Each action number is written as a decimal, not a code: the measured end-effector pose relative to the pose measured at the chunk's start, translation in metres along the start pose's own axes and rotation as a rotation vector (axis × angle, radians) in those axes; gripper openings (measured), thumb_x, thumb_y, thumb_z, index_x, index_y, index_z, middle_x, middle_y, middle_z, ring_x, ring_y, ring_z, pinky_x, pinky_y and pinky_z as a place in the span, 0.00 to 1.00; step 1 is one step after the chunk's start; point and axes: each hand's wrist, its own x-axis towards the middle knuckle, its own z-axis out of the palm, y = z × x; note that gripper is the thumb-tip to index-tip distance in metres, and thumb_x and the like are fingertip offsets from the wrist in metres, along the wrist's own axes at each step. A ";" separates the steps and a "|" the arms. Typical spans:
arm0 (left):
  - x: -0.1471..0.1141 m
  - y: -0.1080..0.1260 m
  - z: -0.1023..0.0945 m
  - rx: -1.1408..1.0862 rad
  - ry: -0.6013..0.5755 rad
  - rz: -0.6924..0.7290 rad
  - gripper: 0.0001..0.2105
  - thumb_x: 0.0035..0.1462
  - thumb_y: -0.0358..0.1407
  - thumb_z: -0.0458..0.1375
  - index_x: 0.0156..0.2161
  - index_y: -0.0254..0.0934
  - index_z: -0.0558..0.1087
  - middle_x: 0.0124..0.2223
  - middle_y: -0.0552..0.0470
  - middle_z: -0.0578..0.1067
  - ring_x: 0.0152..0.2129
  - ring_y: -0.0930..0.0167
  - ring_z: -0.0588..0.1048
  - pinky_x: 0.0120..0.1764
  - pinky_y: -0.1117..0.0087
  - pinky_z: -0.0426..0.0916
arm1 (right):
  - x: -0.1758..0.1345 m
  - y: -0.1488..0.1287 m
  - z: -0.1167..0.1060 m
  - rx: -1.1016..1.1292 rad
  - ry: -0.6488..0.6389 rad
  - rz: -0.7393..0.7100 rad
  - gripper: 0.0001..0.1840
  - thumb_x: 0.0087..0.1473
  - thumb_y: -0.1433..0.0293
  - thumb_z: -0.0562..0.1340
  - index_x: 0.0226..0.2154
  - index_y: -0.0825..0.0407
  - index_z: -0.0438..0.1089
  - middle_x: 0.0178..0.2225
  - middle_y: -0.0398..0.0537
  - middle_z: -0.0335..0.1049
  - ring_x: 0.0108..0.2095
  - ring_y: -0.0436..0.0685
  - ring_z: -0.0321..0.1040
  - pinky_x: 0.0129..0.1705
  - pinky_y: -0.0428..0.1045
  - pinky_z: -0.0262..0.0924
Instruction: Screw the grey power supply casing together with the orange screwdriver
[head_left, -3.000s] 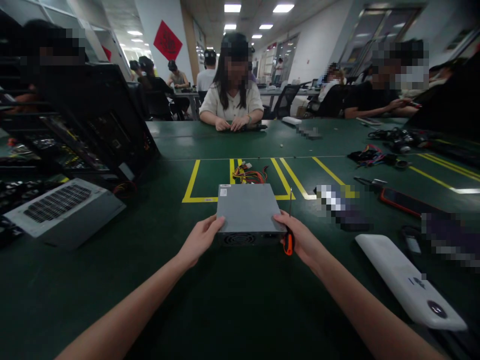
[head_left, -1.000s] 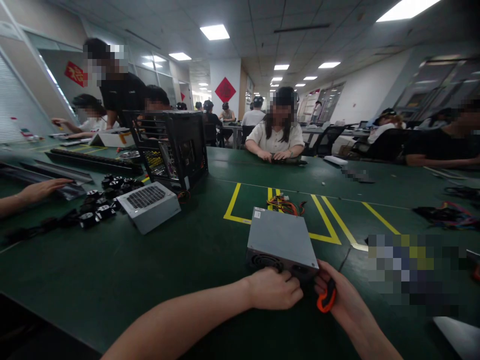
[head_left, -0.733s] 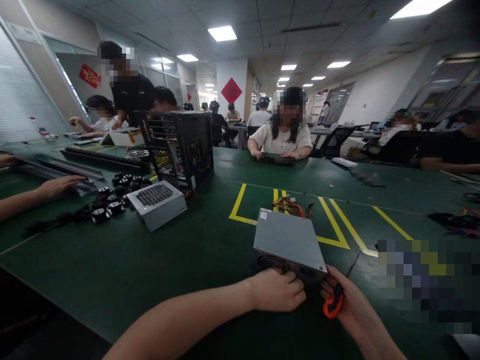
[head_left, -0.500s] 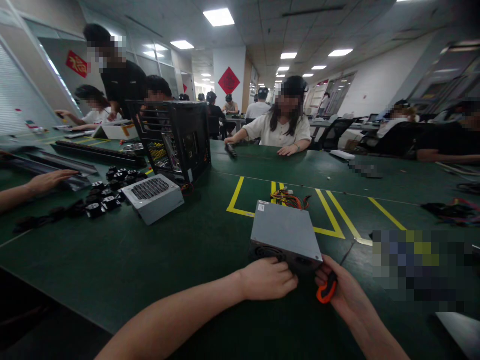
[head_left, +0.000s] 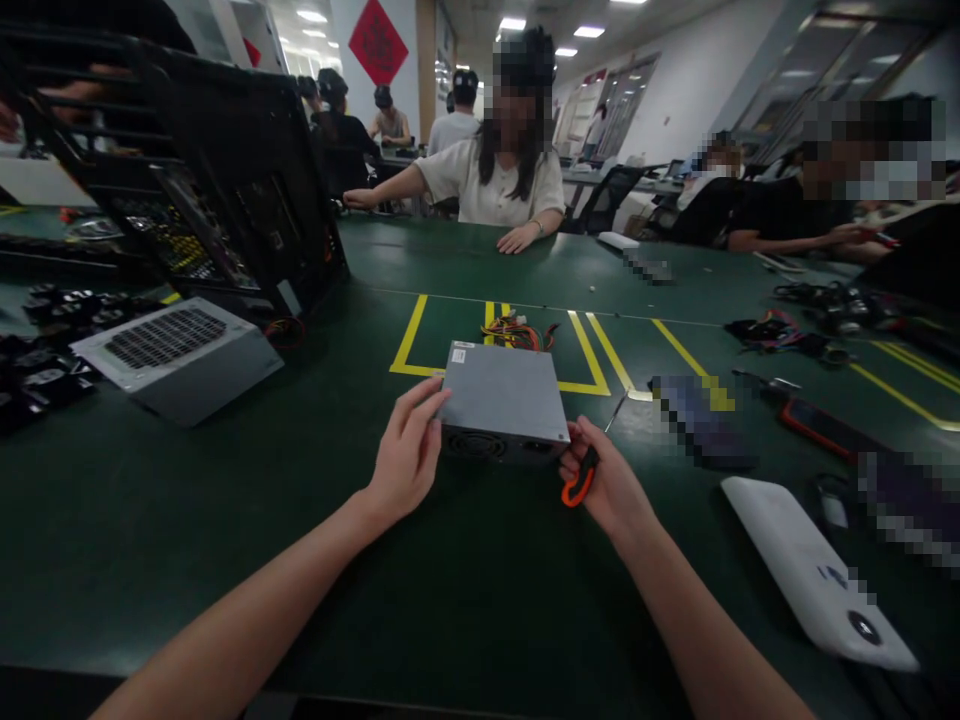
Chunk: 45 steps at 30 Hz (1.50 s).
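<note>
A grey computer power supply (head_left: pixel 504 390) lies on the green table in front of me, its fan and socket side towards me. My left hand (head_left: pixel 409 450) grips its left front corner, fingers along the side and thumb at the front. At the right front corner, my right hand (head_left: pixel 611 480) is closed around a screwdriver (head_left: pixel 579 482) with an orange and black handle. The screwdriver's thin shaft points up and away to the right. Those right fingertips also touch the power supply's corner. Coloured cables (head_left: pixel 517 332) bunch behind the box.
At left stand a second power supply (head_left: pixel 187 360), a black computer case (head_left: pixel 225 180) and black parts (head_left: pixel 45 370). To the right lie a white device (head_left: pixel 817 570), a dark red-edged device (head_left: pixel 832 430) and cables (head_left: pixel 780 330). A person (head_left: pixel 510 170) sits opposite.
My left hand has moved from the front of the power supply to its left corner. My view has turned right and down. The screwdriver stays in my right hand.
</note>
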 end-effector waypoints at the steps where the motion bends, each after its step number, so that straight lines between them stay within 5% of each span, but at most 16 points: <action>1: 0.000 -0.002 0.001 -0.033 0.001 -0.099 0.20 0.58 0.30 0.46 0.56 0.41 0.54 0.57 0.45 0.58 0.53 0.66 0.59 0.53 0.59 0.59 | -0.002 -0.001 0.001 -0.012 -0.028 -0.019 0.13 0.42 0.59 0.63 0.28 0.52 0.66 0.22 0.37 0.60 0.17 0.43 0.52 0.17 0.42 0.50; 4: 0.000 -0.006 0.006 -0.128 -0.090 -0.258 0.20 0.60 0.35 0.45 0.57 0.41 0.52 0.56 0.45 0.58 0.52 0.66 0.61 0.50 0.59 0.62 | -0.008 -0.001 0.005 -0.120 -0.100 -0.113 0.16 0.42 0.62 0.64 0.34 0.50 0.66 0.25 0.37 0.61 0.19 0.44 0.54 0.19 0.42 0.52; 15: 0.003 -0.009 0.012 -0.044 -0.148 -0.263 0.19 0.60 0.37 0.44 0.56 0.42 0.54 0.56 0.46 0.57 0.52 0.67 0.59 0.48 0.62 0.63 | 0.002 0.006 0.004 -0.357 -0.081 -0.299 0.18 0.47 0.63 0.62 0.42 0.49 0.66 0.24 0.37 0.59 0.20 0.44 0.54 0.22 0.42 0.52; 18: 0.000 -0.007 0.009 0.120 -0.056 -0.111 0.21 0.58 0.35 0.48 0.56 0.40 0.53 0.56 0.43 0.54 0.52 0.65 0.57 0.49 0.60 0.61 | 0.002 0.005 0.005 -0.330 -0.061 -0.298 0.17 0.46 0.63 0.62 0.41 0.49 0.66 0.24 0.37 0.59 0.21 0.43 0.55 0.22 0.42 0.53; 21: -0.004 -0.002 0.007 0.298 -0.016 0.200 0.21 0.54 0.32 0.53 0.54 0.40 0.58 0.49 0.44 0.60 0.46 0.65 0.62 0.45 0.63 0.63 | -0.001 0.000 0.004 -0.234 0.010 -0.288 0.15 0.45 0.63 0.62 0.37 0.50 0.66 0.27 0.38 0.61 0.20 0.42 0.55 0.21 0.41 0.52; 26: -0.008 0.006 0.017 0.433 -0.480 0.464 0.12 0.58 0.29 0.45 0.47 0.35 0.64 0.38 0.48 0.67 0.33 0.70 0.66 0.34 0.69 0.63 | -0.005 -0.011 -0.006 -0.100 0.179 -0.365 0.17 0.39 0.76 0.63 0.36 0.50 0.64 0.31 0.40 0.65 0.27 0.45 0.61 0.29 0.42 0.59; 31: -0.010 0.008 0.026 0.525 -0.630 0.434 0.15 0.59 0.27 0.42 0.49 0.34 0.63 0.41 0.48 0.67 0.35 0.70 0.68 0.35 0.69 0.65 | -0.013 -0.012 -0.005 -0.140 0.202 -0.459 0.13 0.42 0.75 0.62 0.35 0.50 0.67 0.36 0.44 0.65 0.35 0.49 0.63 0.36 0.44 0.61; 39: -0.013 0.007 0.027 0.521 -0.657 0.363 0.12 0.59 0.29 0.43 0.45 0.35 0.66 0.42 0.47 0.67 0.36 0.68 0.69 0.36 0.67 0.66 | -0.026 -0.012 0.006 -0.172 0.050 -0.389 0.09 0.49 0.67 0.60 0.36 0.48 0.67 0.31 0.42 0.66 0.31 0.49 0.64 0.35 0.47 0.61; 45: -0.011 0.006 0.026 0.437 -0.676 0.236 0.11 0.60 0.32 0.44 0.42 0.34 0.67 0.42 0.48 0.68 0.33 0.70 0.70 0.34 0.68 0.67 | -0.034 -0.010 0.012 -0.238 0.029 -0.489 0.07 0.51 0.67 0.57 0.36 0.48 0.65 0.28 0.41 0.66 0.27 0.47 0.62 0.31 0.45 0.57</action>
